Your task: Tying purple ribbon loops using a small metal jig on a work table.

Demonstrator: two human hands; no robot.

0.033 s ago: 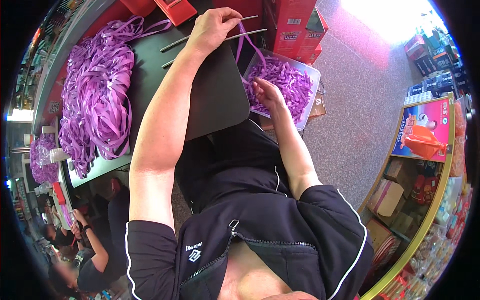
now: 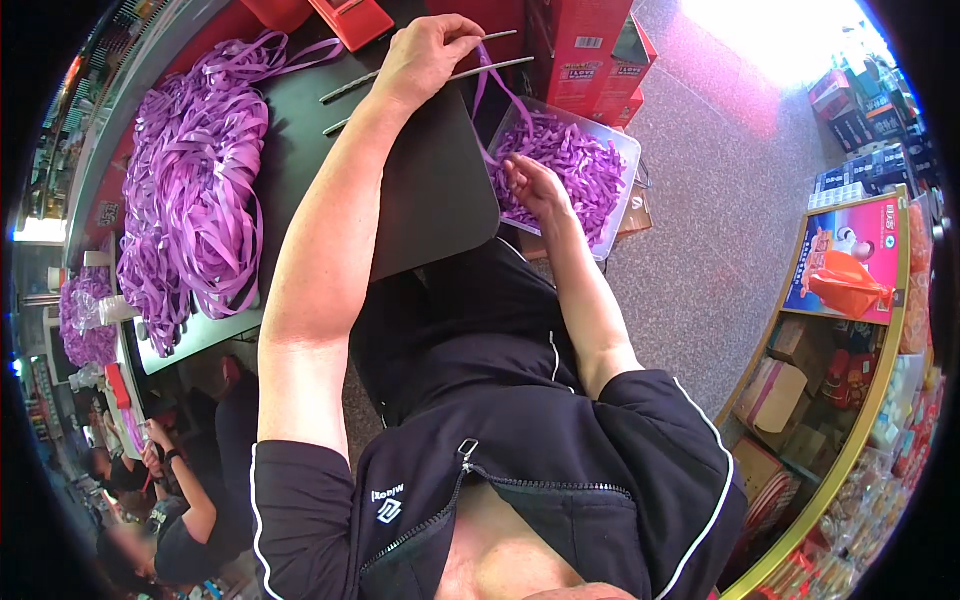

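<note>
My left hand (image 2: 425, 62) is closed in a pinch over the far right part of the dark tabletop (image 2: 435, 205), beside two thin metal rods (image 2: 490, 69). A narrow purple ribbon (image 2: 484, 85) hangs from its fingertips near one rod and loops down toward my right hand. My right hand (image 2: 537, 187), fingers curled, meets the ribbon at the table's right edge. Just under it stands a clear plastic bin (image 2: 632, 150), heaped with short purple ribbon pieces (image 2: 575, 160). A large tangled pile of long purple ribbon (image 2: 195, 180) lies on the left of the table.
Red cartons (image 2: 580, 60) stand beyond the bin, and a red box (image 2: 352, 22) sits at the table's far edge. Grey floor (image 2: 700, 220) stretches to the right, toward a gold-edged display case (image 2: 855, 400). Another person (image 2: 185, 510) works at the lower left.
</note>
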